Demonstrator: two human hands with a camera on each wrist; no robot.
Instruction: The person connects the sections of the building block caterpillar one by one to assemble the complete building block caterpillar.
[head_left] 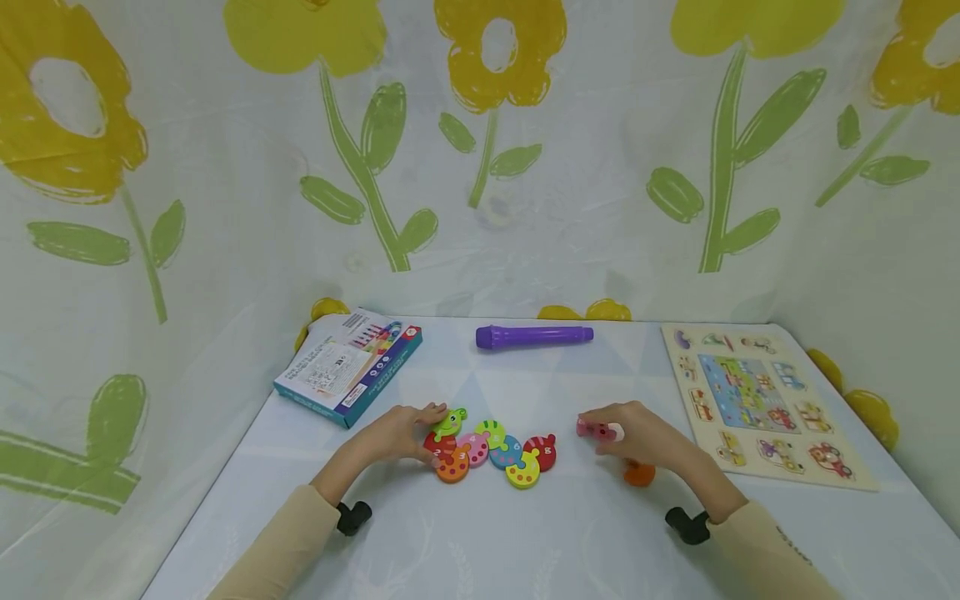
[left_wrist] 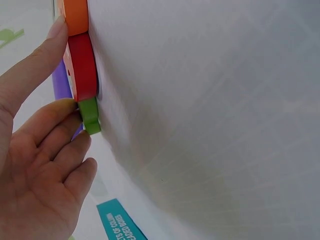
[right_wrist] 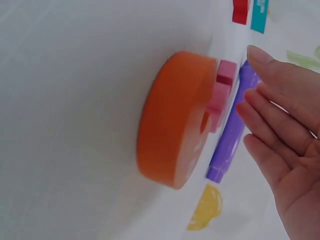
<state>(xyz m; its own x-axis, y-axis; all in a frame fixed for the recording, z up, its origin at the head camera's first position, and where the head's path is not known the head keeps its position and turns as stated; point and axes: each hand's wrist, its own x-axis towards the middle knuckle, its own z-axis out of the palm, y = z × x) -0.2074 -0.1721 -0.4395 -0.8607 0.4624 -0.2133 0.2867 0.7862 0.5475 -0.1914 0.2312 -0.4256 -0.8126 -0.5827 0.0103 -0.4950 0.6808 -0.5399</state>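
A caterpillar puzzle (head_left: pixel 506 452) of several numbered, coloured wooden pieces lies joined in a wavy row on the table. At its left end is a green smiling head (head_left: pixel 452 422), beside a red piece (left_wrist: pixel 82 67). My left hand (head_left: pixel 401 433) holds this end, its thumb by the orange and red pieces and its fingertips at the green head. My right hand (head_left: pixel 637 433) is over a loose pink piece (head_left: pixel 597 430), fingers loosely bent; the right wrist view shows a gap between fingertips and piece. A loose orange piece (right_wrist: pixel 170 120) lies beneath that hand, nearer the wrist.
Behind the puzzle lies a purple microphone-shaped tube (head_left: pixel 534 337). A teal and white box (head_left: pixel 348 367) is at the back left. On the right lies a wooden picture puzzle board (head_left: pixel 765 404). Flower-printed cloth (head_left: pixel 570 233) surrounds the table.
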